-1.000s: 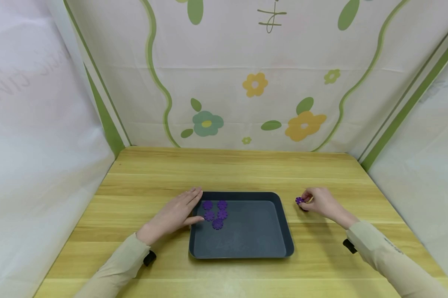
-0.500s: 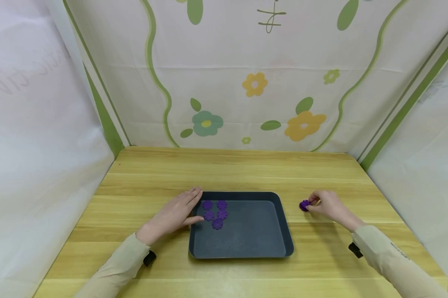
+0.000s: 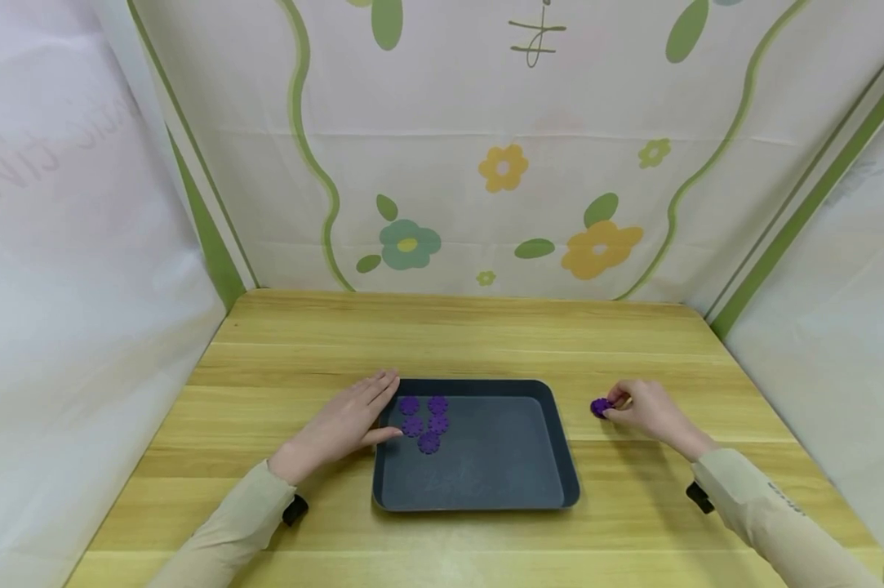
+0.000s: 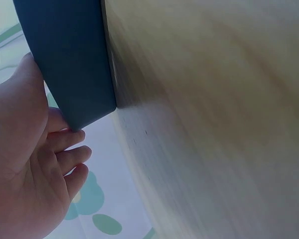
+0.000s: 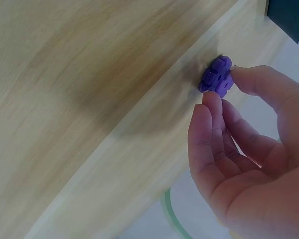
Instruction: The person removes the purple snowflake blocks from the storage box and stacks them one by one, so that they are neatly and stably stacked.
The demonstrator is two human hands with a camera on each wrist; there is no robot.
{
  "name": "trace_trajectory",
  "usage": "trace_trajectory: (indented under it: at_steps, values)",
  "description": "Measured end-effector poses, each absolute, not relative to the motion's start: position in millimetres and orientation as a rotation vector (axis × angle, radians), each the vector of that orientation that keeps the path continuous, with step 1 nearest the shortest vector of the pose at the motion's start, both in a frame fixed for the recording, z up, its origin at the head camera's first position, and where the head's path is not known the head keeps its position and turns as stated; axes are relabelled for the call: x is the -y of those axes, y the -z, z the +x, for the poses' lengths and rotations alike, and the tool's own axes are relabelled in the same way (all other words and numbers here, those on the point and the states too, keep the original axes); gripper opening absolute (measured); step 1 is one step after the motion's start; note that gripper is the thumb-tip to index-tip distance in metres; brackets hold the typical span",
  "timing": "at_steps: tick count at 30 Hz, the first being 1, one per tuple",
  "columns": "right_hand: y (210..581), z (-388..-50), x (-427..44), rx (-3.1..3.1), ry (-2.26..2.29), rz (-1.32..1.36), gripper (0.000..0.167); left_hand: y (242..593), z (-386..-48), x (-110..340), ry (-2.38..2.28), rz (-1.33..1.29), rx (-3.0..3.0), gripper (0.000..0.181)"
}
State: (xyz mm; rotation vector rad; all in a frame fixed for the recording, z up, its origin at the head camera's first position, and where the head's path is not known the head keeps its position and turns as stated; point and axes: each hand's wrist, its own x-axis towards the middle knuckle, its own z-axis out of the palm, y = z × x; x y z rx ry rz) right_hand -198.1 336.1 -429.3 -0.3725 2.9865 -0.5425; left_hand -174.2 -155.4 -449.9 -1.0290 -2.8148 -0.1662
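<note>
A dark grey tray (image 3: 478,469) lies on the wooden table with several purple notched discs (image 3: 429,443) flat in its upper left part. My left hand (image 3: 339,420) rests on the tray's left rim, fingers straight, thumb over the inside; the left wrist view shows this hand (image 4: 35,159) against the tray's outer wall (image 4: 70,64). Right of the tray, my right hand (image 3: 647,411) pinches at purple discs (image 3: 600,407) at the table surface. In the right wrist view, thumb and fingertips of that hand (image 5: 254,149) touch a small stack of purple discs (image 5: 218,77).
The wooden table (image 3: 478,335) extends behind and on both sides of the tray. White cloth with printed flowers (image 3: 504,168) hangs behind the table, and more white cloth (image 3: 82,286) stands at the left and right sides.
My right hand has shifted slightly right, and the purple disc it held apart at the left now sits together with the other purple disc. My left hand and the tray have stayed put.
</note>
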Motion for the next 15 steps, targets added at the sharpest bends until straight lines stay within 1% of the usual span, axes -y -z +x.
trace_trajectory:
  at_steps: [15]
  values:
    - [434.7,-198.1,-335.9,-3.004,0.543,-0.404,0.018,450.4,-172.9,155.3,0.151,-1.030,2.823,0.082]
